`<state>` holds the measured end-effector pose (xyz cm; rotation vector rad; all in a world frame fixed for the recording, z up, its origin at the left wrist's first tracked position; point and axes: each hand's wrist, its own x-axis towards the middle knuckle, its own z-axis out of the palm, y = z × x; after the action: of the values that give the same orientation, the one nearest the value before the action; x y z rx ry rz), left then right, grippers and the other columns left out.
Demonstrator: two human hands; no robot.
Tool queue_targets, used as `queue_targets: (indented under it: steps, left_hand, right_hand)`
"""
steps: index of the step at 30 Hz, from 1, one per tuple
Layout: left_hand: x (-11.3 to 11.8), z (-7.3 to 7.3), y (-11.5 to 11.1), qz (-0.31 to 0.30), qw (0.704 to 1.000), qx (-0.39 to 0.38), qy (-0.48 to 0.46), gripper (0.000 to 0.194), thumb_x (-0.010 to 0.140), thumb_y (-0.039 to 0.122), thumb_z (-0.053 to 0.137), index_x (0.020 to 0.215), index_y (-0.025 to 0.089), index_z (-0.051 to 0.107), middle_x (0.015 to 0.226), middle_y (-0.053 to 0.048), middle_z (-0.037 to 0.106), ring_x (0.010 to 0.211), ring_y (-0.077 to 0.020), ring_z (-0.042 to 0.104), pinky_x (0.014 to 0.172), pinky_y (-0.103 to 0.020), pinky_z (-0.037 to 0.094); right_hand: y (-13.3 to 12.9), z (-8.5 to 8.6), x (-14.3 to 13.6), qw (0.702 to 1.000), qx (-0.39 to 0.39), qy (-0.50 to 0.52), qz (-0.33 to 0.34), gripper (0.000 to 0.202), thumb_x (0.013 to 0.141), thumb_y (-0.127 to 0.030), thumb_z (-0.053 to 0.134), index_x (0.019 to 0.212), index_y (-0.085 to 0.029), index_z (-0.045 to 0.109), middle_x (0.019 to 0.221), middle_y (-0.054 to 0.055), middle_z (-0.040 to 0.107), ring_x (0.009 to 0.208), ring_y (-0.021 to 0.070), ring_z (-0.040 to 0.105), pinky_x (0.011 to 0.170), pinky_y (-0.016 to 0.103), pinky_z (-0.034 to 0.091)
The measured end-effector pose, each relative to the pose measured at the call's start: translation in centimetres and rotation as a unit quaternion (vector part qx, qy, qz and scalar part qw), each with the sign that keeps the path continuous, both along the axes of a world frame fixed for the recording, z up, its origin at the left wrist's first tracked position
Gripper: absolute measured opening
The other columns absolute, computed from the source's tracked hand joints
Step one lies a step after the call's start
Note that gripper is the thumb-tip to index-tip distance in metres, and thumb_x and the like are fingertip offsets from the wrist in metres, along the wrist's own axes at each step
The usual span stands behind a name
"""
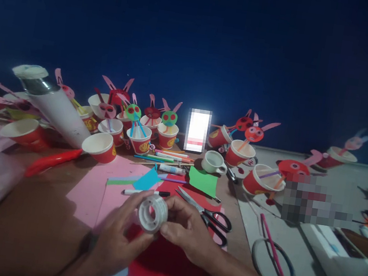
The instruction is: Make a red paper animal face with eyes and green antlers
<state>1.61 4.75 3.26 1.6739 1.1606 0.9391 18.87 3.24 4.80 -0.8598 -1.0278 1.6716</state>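
Note:
A white tape roll (152, 214) is held upright between both hands, its hollow core facing me. My left hand (121, 232) closes round the roll's left side, the thumb below it. On the right side my right hand (187, 228) grips it, the fingers bent at the top and the thumb against the lower edge. Under the hands lies red paper (165, 264), partly covered by them. Black-handled scissors (209, 214) rest just beyond my right hand. A capped marker (134, 192) lies behind the roll.
Red paper cups (138, 140) with paper animal faces stand along the back. Pink paper (89, 193) lies left of centre, green paper (203, 182) behind the scissors. A white cup (214, 163) and a lit screen (197, 130) are behind. A long white cylinder (60, 110) leans at left.

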Motion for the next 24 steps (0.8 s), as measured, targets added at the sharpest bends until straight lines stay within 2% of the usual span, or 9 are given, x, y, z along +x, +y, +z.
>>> queue_targets:
  steps: [4,15,24]
  left_hand:
    - [0.3,0.09,-0.12,0.014,1.0,-0.008,-0.003,0.054,0.069,0.025,0.067,0.121,0.023,0.054,0.122,-0.01,0.059,0.113,-0.028,0.055,0.098,-0.041,0.043]
    - [0.06,-0.16,0.03,-0.025,0.996,-0.074,-0.031,0.059,0.071,0.026,0.066,0.127,0.019,0.047,0.127,-0.013,0.055,0.113,-0.029,0.055,0.095,-0.04,0.046]
    - [0.05,-0.06,0.25,-0.035,0.997,-0.06,-0.04,0.058,0.072,0.023,0.064,0.127,0.022,0.046,0.127,-0.01,0.055,0.114,-0.0269,0.054,0.095,-0.036,0.045]
  right_hand:
    - [0.04,0.2,0.08,1.0,0.01,-0.021,-0.001,0.037,0.066,-0.044,0.072,0.078,-0.016,0.052,0.071,-0.001,0.051,0.062,0.0103,0.045,0.063,0.026,0.039]
    - [-0.05,0.34,-0.12,1.0,0.001,0.006,0.003,0.037,0.065,-0.043,0.074,0.077,-0.016,0.051,0.068,-0.003,0.048,0.06,0.0081,0.041,0.06,0.022,0.036]
    - [0.08,0.07,0.07,1.0,0.027,0.004,0.001,0.03,0.069,-0.036,0.071,0.079,-0.016,0.052,0.071,-0.002,0.048,0.062,0.0084,0.041,0.062,0.022,0.036]
